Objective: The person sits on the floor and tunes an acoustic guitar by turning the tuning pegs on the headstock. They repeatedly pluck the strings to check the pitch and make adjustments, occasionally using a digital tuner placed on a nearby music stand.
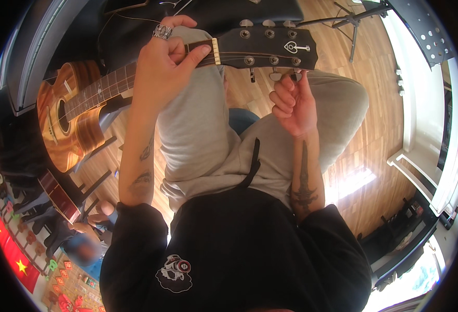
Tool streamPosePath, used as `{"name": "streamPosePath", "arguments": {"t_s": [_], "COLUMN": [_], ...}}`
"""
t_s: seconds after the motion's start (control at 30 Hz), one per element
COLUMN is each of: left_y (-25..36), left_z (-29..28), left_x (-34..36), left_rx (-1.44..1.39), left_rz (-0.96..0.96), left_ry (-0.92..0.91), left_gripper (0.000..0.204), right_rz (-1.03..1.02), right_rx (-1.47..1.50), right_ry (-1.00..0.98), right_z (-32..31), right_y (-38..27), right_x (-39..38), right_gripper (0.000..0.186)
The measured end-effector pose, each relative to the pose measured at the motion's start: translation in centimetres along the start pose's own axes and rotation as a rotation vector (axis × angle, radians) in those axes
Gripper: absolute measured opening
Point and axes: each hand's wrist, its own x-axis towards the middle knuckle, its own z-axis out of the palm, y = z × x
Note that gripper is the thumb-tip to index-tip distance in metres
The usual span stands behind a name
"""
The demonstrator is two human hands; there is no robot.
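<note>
The left hand (161, 70) lies over the neck (119, 79) of the guitar (78, 135), across the upper frame; whether it grips, I cannot tell. The right hand (295, 104) pinches a tuning peg (294, 76), right of upper centre; small, slow turns should serve best.

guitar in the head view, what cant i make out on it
All in the head view:
- part of the neck: hidden by the left hand and wrist
- tuning knob at the right hand: partly covered by fingertips
- back of the guitar: faces away
</note>
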Motion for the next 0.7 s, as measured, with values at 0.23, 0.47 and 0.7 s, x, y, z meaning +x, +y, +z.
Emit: {"name": "streamPosePath", "arguments": {"t_s": [0.23, 0.47, 0.7], "left_y": [0.0, 0.0, 0.4], "left_z": [-0.1, 0.1, 0.5], "left_x": [0.0, -0.1, -0.1], "left_rx": [0.010, 0.016, 0.001], "left_rz": [-0.012, -0.052, -0.076], "left_ry": [-0.018, 0.006, 0.005], "left_gripper": [0.040, 0.040, 0.038], "right_rz": [-0.561, -0.113, -0.044], "right_rx": [-1.075, -0.316, 0.149], "right_ry": [0.466, 0.244, -0.019], "right_z": [-1.0, 0.4, 0.6], "right_y": [1.1, -0.3, 1.0], "right_x": [0.7, -0.5, -0.4], "right_gripper": [0.038, 0.037, 0.040]}}
